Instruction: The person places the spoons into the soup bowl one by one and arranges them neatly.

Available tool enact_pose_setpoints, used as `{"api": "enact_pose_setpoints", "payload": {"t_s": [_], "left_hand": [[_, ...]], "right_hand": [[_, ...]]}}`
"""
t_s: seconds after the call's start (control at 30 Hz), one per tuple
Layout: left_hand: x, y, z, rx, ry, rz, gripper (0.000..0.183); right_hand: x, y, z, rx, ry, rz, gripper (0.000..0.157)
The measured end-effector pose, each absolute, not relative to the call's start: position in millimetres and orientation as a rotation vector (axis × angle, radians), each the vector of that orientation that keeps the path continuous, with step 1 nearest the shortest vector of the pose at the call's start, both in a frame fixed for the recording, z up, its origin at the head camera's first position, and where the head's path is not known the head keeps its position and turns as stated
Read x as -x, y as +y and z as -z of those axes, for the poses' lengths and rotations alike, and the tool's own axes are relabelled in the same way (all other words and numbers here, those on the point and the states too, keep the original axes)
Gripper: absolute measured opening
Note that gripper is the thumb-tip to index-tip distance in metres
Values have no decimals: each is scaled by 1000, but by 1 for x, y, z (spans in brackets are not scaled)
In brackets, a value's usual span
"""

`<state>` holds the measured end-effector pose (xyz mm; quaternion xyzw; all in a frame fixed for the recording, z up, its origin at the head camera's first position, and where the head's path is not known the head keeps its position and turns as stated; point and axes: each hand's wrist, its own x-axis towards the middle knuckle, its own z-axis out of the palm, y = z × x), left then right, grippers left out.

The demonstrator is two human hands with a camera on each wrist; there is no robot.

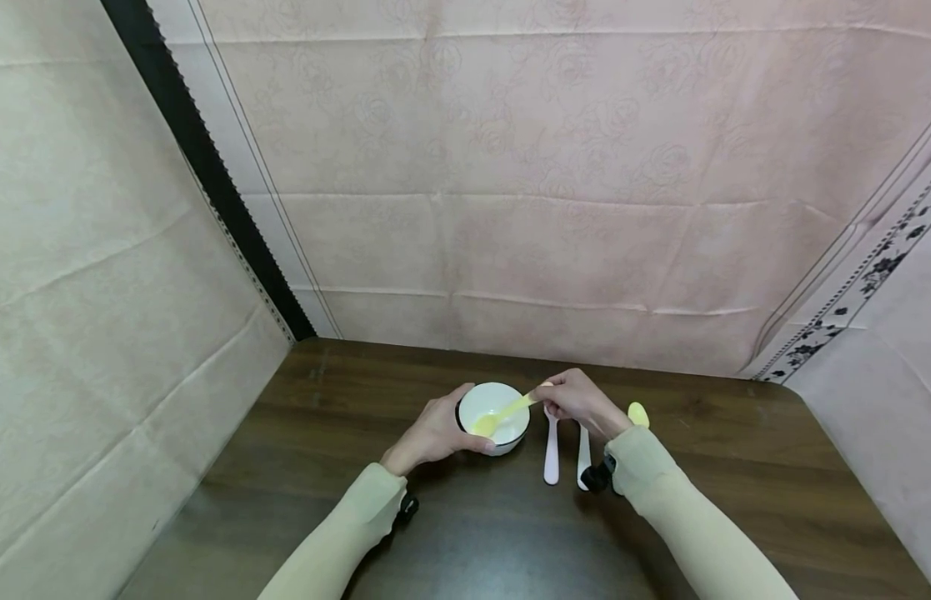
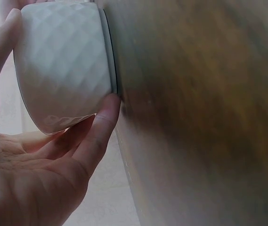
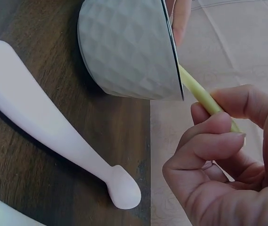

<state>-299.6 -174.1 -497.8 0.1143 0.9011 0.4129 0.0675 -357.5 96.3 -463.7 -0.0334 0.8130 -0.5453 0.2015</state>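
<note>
A white bowl (image 1: 493,400) with a dark rim and a diamond-patterned outside (image 2: 63,56) stands on the table. My left hand (image 1: 438,427) grips it from the left, thumb on the near side and fingers around the far side. Between thumb and fingers, my right hand (image 1: 578,402) pinches the handle of a yellow spoon (image 1: 510,409). The spoon slants down over the rim, its head inside the bowl. Close beneath the right hand lies a pale pink spoon (image 3: 49,108), wide handle end toward me.
Right of the pink spoon lies a white utensil (image 1: 583,460), partly covered by the right hand. A second yellow spoon (image 1: 638,413) shows beyond the right wrist, partly hidden. The brown wooden table (image 1: 495,533) meets a pale cloth wall (image 1: 555,250) at the back.
</note>
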Motion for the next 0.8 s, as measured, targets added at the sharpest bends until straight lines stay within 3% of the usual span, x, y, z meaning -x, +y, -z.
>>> {"api": "enact_pose_setpoints", "payload": {"t_s": [0.3, 0.8], "left_hand": [[299, -174, 498, -319, 2716, -1235, 114], [300, -174, 497, -295, 2705, -1228, 112]], "right_hand": [[364, 91, 470, 52, 2240, 1587, 16], [368, 77, 474, 1, 2273, 1609, 22]]}}
